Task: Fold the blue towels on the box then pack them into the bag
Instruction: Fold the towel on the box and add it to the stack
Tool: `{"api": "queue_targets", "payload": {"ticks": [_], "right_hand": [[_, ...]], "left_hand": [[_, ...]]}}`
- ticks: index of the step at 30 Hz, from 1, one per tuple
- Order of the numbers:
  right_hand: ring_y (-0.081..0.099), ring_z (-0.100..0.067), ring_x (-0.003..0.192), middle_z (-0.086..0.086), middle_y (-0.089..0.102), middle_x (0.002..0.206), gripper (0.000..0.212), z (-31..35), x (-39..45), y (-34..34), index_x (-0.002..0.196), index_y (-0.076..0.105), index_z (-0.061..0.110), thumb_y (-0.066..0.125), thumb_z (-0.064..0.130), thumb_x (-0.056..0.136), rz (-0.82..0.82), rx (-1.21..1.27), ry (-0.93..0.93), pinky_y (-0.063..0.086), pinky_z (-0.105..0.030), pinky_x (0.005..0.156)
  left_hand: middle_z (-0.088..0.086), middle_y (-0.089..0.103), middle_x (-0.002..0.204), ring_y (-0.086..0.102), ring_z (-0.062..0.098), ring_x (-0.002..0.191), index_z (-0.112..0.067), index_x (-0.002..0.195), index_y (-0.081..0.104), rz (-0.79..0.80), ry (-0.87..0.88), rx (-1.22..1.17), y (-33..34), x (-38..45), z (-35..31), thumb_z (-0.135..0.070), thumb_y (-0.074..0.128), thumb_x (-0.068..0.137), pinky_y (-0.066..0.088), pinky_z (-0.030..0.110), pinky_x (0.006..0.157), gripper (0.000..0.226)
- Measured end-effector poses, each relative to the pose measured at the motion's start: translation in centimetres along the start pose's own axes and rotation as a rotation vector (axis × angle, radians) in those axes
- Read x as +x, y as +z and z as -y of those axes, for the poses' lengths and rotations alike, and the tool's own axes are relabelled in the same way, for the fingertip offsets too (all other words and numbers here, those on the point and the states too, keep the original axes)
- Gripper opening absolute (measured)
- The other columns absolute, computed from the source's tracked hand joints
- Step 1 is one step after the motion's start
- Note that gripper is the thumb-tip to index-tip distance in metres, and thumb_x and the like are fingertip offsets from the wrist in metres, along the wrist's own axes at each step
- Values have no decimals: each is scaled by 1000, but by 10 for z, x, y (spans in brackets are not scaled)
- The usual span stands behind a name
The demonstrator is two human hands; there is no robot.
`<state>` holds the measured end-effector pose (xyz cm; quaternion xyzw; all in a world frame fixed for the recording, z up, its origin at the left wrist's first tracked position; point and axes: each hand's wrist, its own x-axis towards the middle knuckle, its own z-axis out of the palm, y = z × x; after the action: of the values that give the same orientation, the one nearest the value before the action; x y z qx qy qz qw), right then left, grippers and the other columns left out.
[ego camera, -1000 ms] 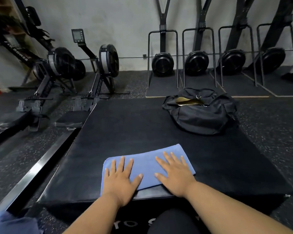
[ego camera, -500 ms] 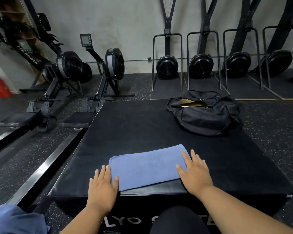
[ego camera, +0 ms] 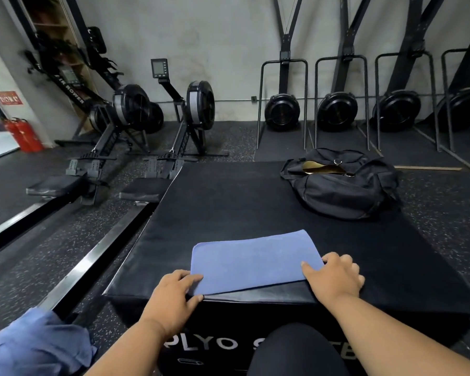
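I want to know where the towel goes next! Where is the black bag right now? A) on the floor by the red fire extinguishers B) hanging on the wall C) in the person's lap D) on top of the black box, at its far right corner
D: the black bag sits on the black box at its far right corner, its top open, well beyond the folded blue towel.

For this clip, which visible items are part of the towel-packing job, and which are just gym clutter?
Part of the job:
folded blue towel, gripped at both ends by left hand and right hand
black box
black bag, opening unzipped
more blue cloth at lower left

Lying about:
rowing machines
upright ski machines
red fire extinguishers
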<state>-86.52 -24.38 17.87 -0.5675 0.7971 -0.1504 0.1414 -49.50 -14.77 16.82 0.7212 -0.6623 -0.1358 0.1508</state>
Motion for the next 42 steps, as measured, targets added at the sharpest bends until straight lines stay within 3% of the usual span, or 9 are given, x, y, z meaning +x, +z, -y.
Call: {"api": "queue_targets", "payload": {"ticks": [6,9,13,16,21,26,33,38,42], "right_hand": [[49,-21,88,5,57,96,31,6,9,1,83,51,20,56,50,91,74,116,-80,42,-39,84],[43,-18,66,4,52,74,21,17,17,-5,86,46,13,58,30,91,123,364,-139,38,-37,61],[43,-19,64,0,53,73,15,42,40,-20,86,44,19,56,21,94,105,404,-234,37,-37,59],[57,-26,78,-1,64,88,9,64,63,-28,96,49,26,55,20,95,88,396,-317,45,-40,68],[53,-24,128,2,50,141,54,83,79,-21,150,46,33,61,26,99,120,255,-416,42,-39,106],[40,-23,146,-1,41,160,51,66,22,14,144,58,36,62,37,93,122,12,-657,26,-34,118],[22,-9,154,14,30,164,71,40,-68,41,149,49,44,54,58,80,347,178,-791,8,-22,124],[37,-2,143,17,50,151,47,44,-74,42,133,66,43,62,60,89,345,252,-768,23,-24,121],[58,-14,110,-2,70,106,14,41,-75,27,98,74,19,63,28,100,380,422,-691,45,-27,98]], "left_hand": [[-23,52,118,47,8,113,-40,130,67,-54,45,14,2,4,4,-38,64,100,43,23,104,30],[-20,50,116,51,12,105,-33,111,71,-137,104,48,9,2,5,-36,66,98,51,27,91,14],[-9,61,120,59,17,106,-29,92,69,-284,341,139,22,0,5,-41,60,93,54,32,89,15],[-12,62,115,61,13,101,-28,91,66,-272,497,119,26,-5,-12,-41,64,93,52,29,88,13],[-10,58,134,56,16,126,-31,112,63,-134,583,126,42,-5,-26,-48,69,81,47,33,107,36],[-10,68,129,64,10,114,-33,115,71,-112,549,134,35,2,-27,-21,74,63,55,25,96,54],[-19,74,106,65,7,97,-35,110,73,-110,311,-52,15,8,-47,-28,51,92,51,22,84,30],[-24,71,97,62,1,95,-38,107,71,-110,302,-148,1,0,-69,-36,58,94,46,14,82,18],[-30,61,107,52,-6,106,-41,118,66,-47,322,-77,-2,-8,-63,-47,67,88,33,4,91,31]]}}
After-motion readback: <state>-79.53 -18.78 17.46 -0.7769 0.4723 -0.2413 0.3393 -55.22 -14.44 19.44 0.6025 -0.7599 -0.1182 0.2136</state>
